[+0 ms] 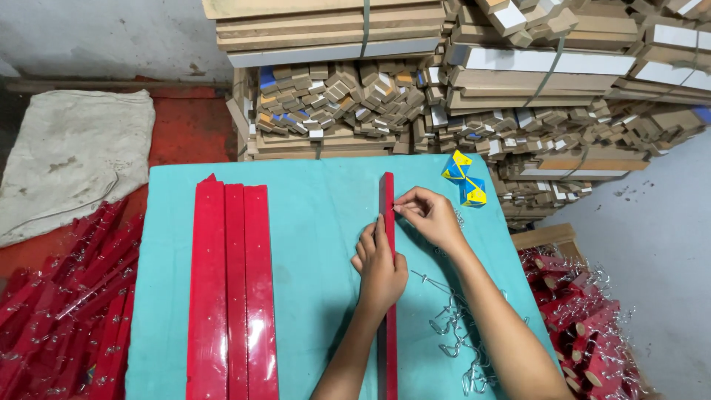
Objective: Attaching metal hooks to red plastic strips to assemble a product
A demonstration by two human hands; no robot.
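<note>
Left hand (pixel 381 268) presses flat on the red strip (pixel 387 215); right hand (pixel 430 215) pinches its edge.

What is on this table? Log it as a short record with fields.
surface: teal table
left hand: pressing on a single red strip
right hand: fingertips pinching at the strip's edge
left of hands: three red strips side by side
right of hands: metal hooks, blue and yellow boxes
behind: stacked wood pieces

Left hand (pixel 380 270) covering mid red strip (pixel 386 204), btm edge cutting its lower end & three red strips (pixel 231 296); right hand (pixel 432 216) fingertip item too small to ID.
</note>
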